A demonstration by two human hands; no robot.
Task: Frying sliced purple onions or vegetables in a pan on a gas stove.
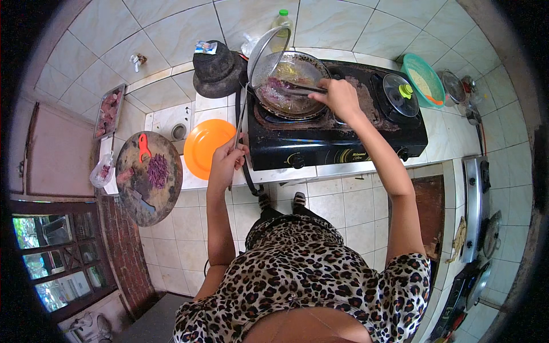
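Note:
My left hand [228, 157] grips the long handle of a wire mesh strainer [268, 55], whose basket is tilted over the left side of a frying pan [319, 62]. With my right hand [339, 95] I hold a dark utensil [300, 87], its far end inside the pan among purple pieces in bubbling oil; whether it is tongs or a spatula I cannot tell. The pan stands on the left burner of a black two-burner gas stove [334, 148]. An orange plate [203, 148] lies beside my left hand.
At left, a round wooden board [128, 195] holds chopped purple pieces [158, 171], a red peeler [144, 148] and a knife [143, 201]. A stone mortar [218, 70] stands behind the plate. A glass lid [399, 95] covers the right burner, near a green bowl [437, 81]. A bottle [283, 21] stands behind.

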